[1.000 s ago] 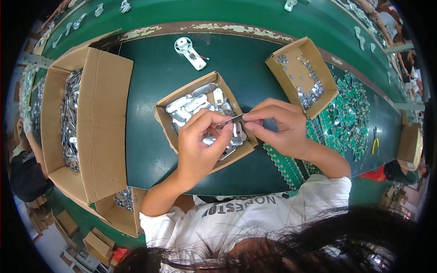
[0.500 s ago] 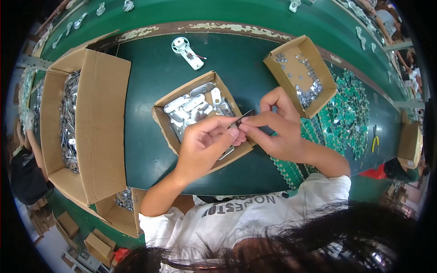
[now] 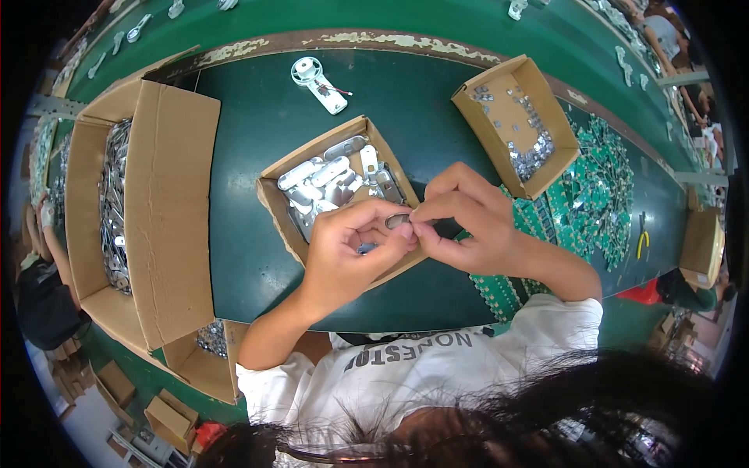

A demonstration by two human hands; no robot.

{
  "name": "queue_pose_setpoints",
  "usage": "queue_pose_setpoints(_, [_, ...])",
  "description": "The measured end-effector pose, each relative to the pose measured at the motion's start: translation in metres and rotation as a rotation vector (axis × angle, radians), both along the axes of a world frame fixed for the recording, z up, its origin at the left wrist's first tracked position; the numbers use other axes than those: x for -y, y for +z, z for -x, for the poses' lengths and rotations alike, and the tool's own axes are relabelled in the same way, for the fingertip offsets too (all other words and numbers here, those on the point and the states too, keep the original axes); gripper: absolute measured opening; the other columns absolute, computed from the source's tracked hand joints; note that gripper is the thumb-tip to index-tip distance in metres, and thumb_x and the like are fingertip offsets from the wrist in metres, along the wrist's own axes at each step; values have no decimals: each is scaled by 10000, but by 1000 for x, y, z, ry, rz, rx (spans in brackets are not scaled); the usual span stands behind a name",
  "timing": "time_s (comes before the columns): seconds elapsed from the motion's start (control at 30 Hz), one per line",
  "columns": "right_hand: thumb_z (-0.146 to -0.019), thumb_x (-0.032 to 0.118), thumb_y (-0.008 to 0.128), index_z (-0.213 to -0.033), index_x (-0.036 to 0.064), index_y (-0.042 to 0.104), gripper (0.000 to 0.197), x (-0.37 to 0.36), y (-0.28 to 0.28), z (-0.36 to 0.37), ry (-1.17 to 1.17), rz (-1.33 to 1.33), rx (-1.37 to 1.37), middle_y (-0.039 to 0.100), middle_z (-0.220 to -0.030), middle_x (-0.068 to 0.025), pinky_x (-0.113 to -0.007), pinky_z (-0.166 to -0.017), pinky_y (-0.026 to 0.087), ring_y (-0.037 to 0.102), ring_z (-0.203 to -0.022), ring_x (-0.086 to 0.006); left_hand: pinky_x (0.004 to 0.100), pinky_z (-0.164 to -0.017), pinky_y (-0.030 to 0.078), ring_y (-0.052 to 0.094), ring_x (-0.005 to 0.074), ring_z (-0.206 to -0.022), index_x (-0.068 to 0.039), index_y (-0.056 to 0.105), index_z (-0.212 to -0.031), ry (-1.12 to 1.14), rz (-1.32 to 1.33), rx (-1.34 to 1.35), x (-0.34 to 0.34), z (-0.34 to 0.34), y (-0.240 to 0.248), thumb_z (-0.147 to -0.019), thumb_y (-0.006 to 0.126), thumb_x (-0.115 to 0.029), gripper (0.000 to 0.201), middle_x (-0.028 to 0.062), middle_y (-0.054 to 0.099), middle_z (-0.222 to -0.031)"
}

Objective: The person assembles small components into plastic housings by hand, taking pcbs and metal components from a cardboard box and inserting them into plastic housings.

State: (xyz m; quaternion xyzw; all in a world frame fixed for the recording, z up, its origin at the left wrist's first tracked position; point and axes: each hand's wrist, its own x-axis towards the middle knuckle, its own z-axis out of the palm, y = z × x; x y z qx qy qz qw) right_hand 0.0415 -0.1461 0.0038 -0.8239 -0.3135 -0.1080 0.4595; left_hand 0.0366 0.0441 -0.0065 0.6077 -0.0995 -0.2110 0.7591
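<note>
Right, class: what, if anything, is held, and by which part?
A small rounded metal piece: the left hand grips its edges, the right hand its right end.

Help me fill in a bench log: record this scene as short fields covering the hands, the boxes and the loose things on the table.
Left hand: left hand pinches a small metal piece
Right hand: right hand has its fingertips at the piece's right end
Middle box: open carton holding shiny metal parts, partly hidden by the hands
Right box: smaller carton with tiny metal bits
Left box: large carton with grey metal parts
Table: green circuit boards, white round-ended part, yellow-handled tool
</note>
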Motion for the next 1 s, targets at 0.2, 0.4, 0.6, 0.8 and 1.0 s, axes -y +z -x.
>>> queue_pose_setpoints(0.2, [-701,-12,727,-848,20,632,178,-1,-5,-1,41,-92,15,540,-870,-78,-270,-554,481,574,-684,-157,237,-715,530,630,109,-790,61,603,-1004,-16,71,-128,-5,-4,-3,-896,581,-14,133,71,641,-870])
queue_pose_setpoints(0.4, [-716,-28,714,-793,17,625,126,1,-1,-1,-22,-62,-14,522,-890,-85,-260,-554,485,576,-687,-153,245,-773,514,621,109,-839,59,592,-1051,-104,153,-124,-4,-5,-5,-880,597,11,177,72,632,-916])
queue_pose_setpoints(0.6, [-714,-24,720,-822,12,608,159,5,4,-2,12,-72,-105,518,-873,-75,-264,-528,476,576,-656,-135,252,-792,516,627,120,-870,63,596,-1089,-62,205,-106,-1,-6,-2,-883,602,11,212,93,647,-970])
queue_pose_setpoints(0.8, [-721,-22,717,-812,19,582,168,7,-6,2,-12,58,18,527,-846,-68,-249,-503,488,570,-632,-128,255,-790,532,635,127,-873,61,596,-1107,-142,131,-204,-7,-7,-5,-903,592,-29,223,109,659,-973])
queue_pose_setpoints(1.0, [-766,-19,685,-885,32,586,163,3,-1,-3,1,-88,-71,544,-805,-51,-249,-471,450,565,-630,-118,271,-711,562,658,162,-822,51,623,-1088,-81,64,-151,-4,-7,2,-882,594,9,212,129,657,-965])
